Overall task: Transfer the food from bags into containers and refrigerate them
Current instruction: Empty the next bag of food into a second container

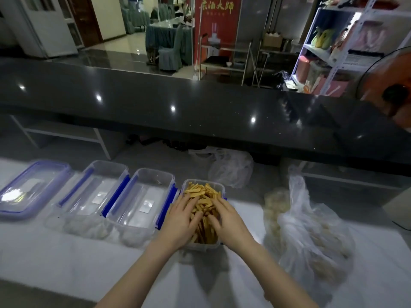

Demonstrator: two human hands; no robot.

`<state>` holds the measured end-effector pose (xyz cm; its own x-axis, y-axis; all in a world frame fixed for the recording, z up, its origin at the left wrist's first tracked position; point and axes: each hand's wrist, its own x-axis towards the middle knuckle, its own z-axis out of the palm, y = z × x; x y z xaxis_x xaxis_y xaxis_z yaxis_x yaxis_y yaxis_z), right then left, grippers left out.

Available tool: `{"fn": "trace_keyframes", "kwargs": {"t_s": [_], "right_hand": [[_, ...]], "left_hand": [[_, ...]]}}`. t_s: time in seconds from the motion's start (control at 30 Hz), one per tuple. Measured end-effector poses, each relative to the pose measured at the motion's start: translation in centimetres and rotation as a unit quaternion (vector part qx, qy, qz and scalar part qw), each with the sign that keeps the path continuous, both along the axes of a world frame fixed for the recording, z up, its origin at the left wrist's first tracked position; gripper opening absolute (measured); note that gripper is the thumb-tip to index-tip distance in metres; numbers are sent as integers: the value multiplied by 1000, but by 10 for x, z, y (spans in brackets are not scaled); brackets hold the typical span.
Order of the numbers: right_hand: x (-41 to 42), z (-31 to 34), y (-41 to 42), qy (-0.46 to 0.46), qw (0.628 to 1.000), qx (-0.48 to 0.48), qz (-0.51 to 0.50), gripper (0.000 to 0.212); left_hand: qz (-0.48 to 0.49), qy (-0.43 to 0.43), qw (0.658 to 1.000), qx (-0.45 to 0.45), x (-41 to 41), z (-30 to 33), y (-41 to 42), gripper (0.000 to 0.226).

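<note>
Clear container (201,245) on white surface (66,263), heaped with fries (203,197). Left hand (181,221), right hand (229,221) press flat on fries, fingers straight, spread. Full bag (311,236) just right; two lidded containers (115,205) left.

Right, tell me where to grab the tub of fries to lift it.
Take the tub by its two long side walls, one hand from the left and one from the right, low under the rim. It is narrow, stands upright with no lid, and the fries are heaped to the top, so keep it level. Both hands, left hand and right hand, already rest on the fries.
</note>
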<state>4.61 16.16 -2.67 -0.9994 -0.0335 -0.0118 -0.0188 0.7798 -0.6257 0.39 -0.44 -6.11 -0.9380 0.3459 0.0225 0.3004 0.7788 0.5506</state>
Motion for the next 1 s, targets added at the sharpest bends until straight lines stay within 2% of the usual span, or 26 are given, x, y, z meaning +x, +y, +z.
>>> {"fn": "trace_keyframes", "kwargs": {"t_s": [0.13,0.27,0.4,0.53,0.57,0.67,0.77,1.0], "right_hand": [[15,10,40,26,999,-2,-20,45],[40,18,90,88,993,25,-68,40],[67,24,140,122,977,90,-151,47],[93,16,174,7,983,99,-155,81],[97,12,177,-4,984,82,-159,83],[105,4,180,11,984,23,-179,62],[104,6,180,54,980,18,-189,40],[93,53,162,159,965,-73,-194,23]], "left_hand": [[19,69,997,30,17,14,37,49],[-13,104,991,88,32,26,91,41],[-57,35,988,137,46,32,145,39],[-130,-52,983,118,55,30,184,61],[-150,-68,979,118,57,28,190,65],[-172,-98,968,152,60,24,201,58],[-157,-88,964,197,59,29,202,47],[-143,3,957,252,48,85,184,28]]}}
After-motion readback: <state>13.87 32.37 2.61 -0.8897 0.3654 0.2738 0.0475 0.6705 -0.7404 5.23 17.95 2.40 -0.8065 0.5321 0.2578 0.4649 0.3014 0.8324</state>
